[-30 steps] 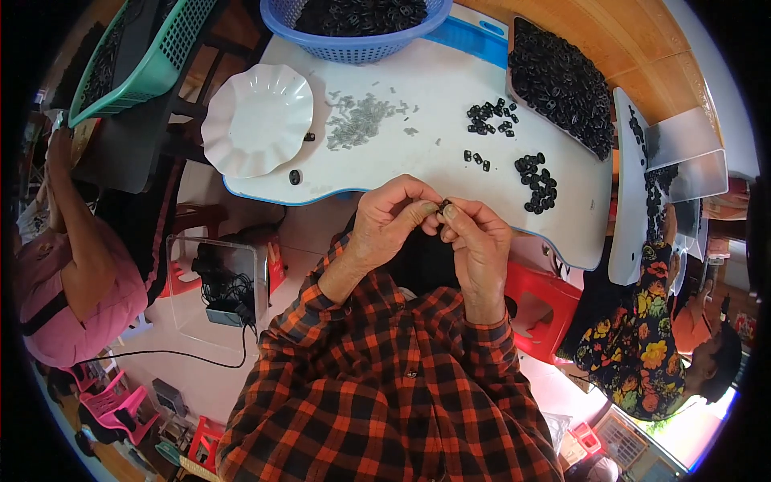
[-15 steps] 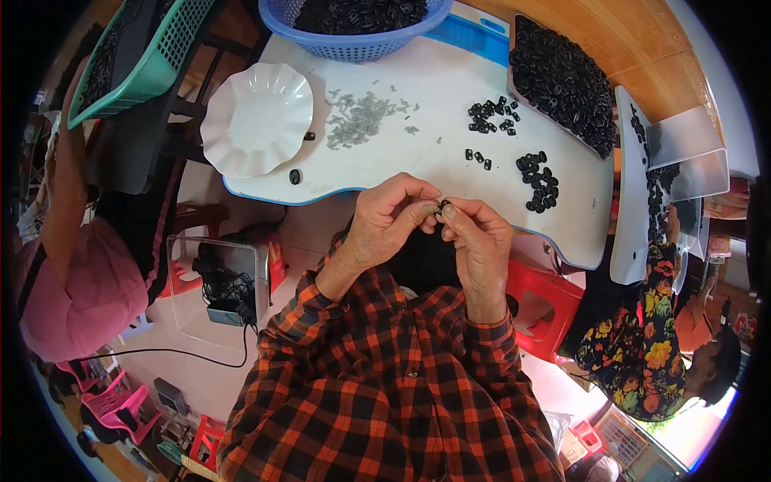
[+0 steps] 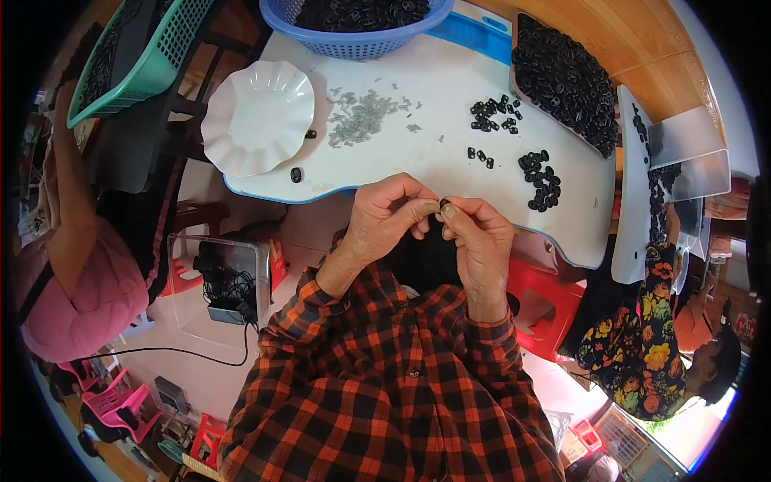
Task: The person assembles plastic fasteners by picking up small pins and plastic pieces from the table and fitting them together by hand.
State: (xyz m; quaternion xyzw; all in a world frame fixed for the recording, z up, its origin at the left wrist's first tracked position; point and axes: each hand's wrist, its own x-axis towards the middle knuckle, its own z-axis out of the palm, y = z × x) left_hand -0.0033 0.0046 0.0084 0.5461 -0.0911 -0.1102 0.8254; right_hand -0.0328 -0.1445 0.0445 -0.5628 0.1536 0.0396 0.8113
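Two pinches meeting on one small dark piece

In the head view, mid-frame, the left hand and right hand both have thumb and fingertip closed on a small dark piece, mostly hidden by the fingers. I'd say it wants a light, level pinch, wrists steady. Above them on the smooth white table lie glassy, translucent slivers; right of centre, glossy, rounded black pieces. Upper left, a shiny scalloped plate; at the top edge, a perforated blue plastic basket.
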